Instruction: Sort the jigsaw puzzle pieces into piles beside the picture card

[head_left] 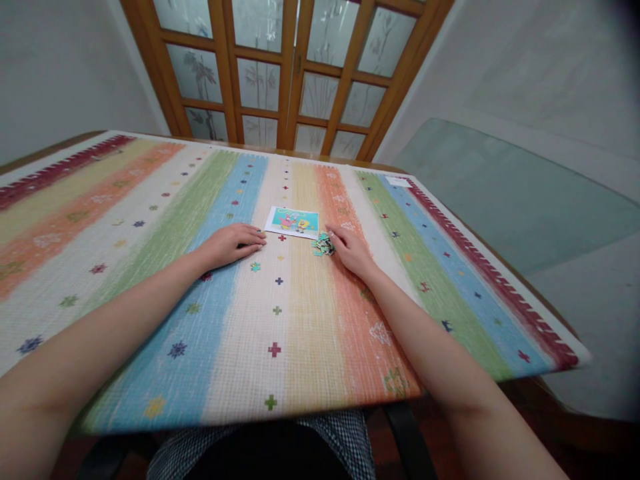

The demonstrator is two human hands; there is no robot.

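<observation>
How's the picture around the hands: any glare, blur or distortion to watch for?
Head view: soft, fairly even light, no strong glare on the picture card; head view: wide-angle distortion, the glass-paned doors narrowing downward, and a dark upper right corner; head view: puzzle pieces heaped by the right hand too small to tell apart.

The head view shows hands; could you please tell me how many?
2: the left hand, just left of the picture card, and the right hand, at the puzzle-piece pile.
</observation>
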